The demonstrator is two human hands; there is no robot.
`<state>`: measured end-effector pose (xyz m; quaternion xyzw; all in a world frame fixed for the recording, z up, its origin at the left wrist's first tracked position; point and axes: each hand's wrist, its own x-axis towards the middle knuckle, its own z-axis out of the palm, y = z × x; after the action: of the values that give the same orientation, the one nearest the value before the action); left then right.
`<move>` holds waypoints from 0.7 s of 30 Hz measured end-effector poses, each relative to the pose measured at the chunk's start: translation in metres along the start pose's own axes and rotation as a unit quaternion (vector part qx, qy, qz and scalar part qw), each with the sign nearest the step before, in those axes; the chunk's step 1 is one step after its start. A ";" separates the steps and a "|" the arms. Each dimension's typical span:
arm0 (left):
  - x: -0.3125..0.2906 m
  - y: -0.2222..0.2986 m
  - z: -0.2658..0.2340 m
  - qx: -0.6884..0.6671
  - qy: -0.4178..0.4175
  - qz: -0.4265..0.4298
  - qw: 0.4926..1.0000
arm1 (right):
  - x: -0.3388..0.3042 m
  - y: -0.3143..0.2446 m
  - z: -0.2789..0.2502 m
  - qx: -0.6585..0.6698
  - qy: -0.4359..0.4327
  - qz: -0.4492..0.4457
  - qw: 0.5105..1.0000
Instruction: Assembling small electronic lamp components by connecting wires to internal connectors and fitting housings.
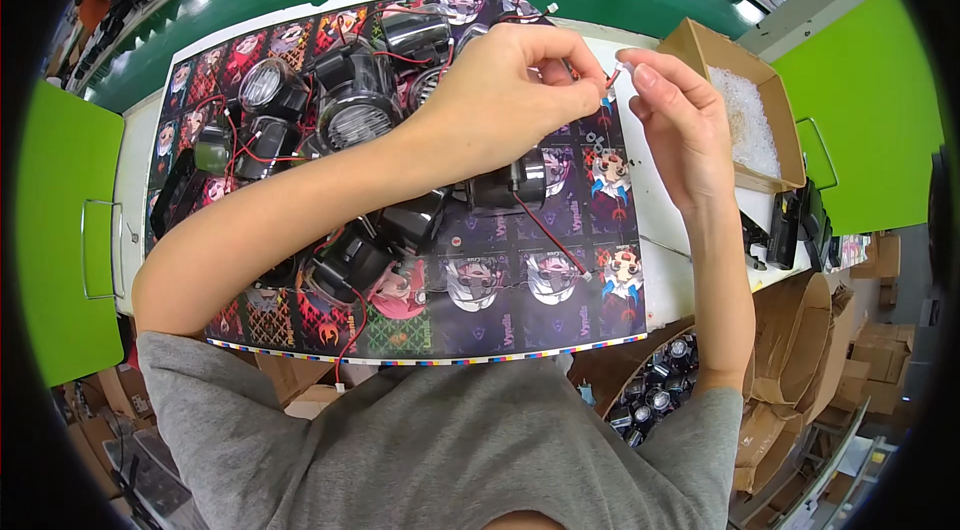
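Note:
Above the right part of the printed sheet, my two hands meet fingertip to fingertip. My left hand (520,95) pinches the end of a thin red-and-black wire (611,82). Between the thumb and forefinger of my right hand (685,115) is a small white connector (624,67), at the wire's tip; whether the wire sits inside it is too small to tell. Under and beside my left forearm lie several black round lamps (357,120) with ribbed transparent lenses, their red-and-black leads spread about. One lamp (507,186) lies just below my left hand, its lead running toward the front.
A cardboard box (785,120) of small whitish pieces stands at the right. A few tiny loose pieces (594,140) lie on the printed sheet (480,325). Black parts (785,230) sit at the table's right edge. Below is a container of lamps (655,390).

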<state>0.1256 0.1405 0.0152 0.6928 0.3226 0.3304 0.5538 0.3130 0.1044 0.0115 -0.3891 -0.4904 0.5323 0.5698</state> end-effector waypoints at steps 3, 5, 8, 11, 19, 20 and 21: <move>0.000 -0.004 0.001 0.027 0.002 0.051 0.998 | 0.001 -0.001 0.000 0.024 -0.003 0.018 1.000; 0.000 -0.004 0.001 0.032 -0.010 0.048 0.998 | 0.003 0.002 -0.001 -0.001 -0.021 0.011 1.000; -0.002 0.000 0.001 0.003 0.001 0.014 1.000 | 0.001 0.001 -0.005 0.013 -0.028 0.032 0.999; -0.004 0.004 -0.001 -0.037 -0.014 -0.005 0.999 | 0.002 0.005 -0.011 0.069 -0.035 0.084 0.993; -0.004 0.004 -0.002 -0.036 -0.004 -0.024 0.999 | -0.001 -0.002 0.001 0.008 -0.052 0.047 0.998; -0.005 0.006 -0.002 -0.045 0.002 -0.050 0.998 | 0.000 0.000 -0.001 0.008 -0.053 0.048 0.997; -0.006 0.006 -0.001 -0.045 0.004 -0.050 0.998 | 0.001 0.001 -0.004 -0.011 -0.057 0.035 0.998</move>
<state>0.1215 0.1350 0.0206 0.6485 0.3441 0.3195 0.5992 0.3164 0.1059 0.0098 -0.3813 -0.5139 0.5680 0.5175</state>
